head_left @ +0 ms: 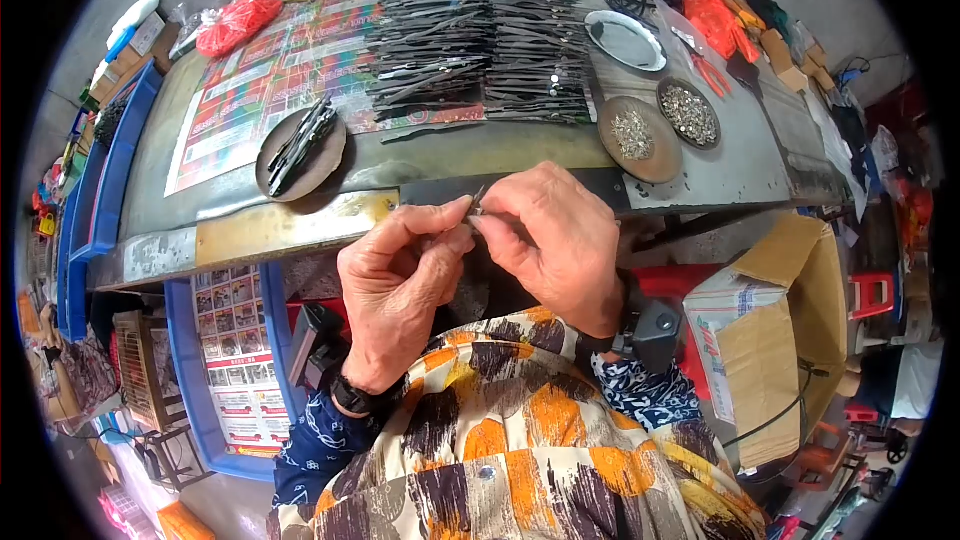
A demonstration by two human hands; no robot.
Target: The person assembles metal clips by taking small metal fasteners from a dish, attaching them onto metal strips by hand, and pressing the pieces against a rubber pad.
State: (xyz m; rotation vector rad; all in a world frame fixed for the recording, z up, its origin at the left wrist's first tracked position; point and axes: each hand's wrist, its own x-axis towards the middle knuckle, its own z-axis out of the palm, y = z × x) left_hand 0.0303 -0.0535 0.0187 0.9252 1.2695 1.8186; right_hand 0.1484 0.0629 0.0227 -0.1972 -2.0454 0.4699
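In front of the table's near edge, my left hand and my right hand meet with thumbs and fingertips pinched together. Between them shows a small dark, thin piece, mostly covered by the fingers; its exact kind cannot be made out. Beyond my left hand, a round brown dish holds a bundle of dark narrow strips. Past my right hand, a brown plate carries small silvery metal pieces. Behind it, a dark bowl is filled with similar pieces.
Many dark strips lie in rows on printed paper across the table. A white-rimmed dish and red-handled pliers are at right. Blue trays stand left; a cardboard box is beside my right side.
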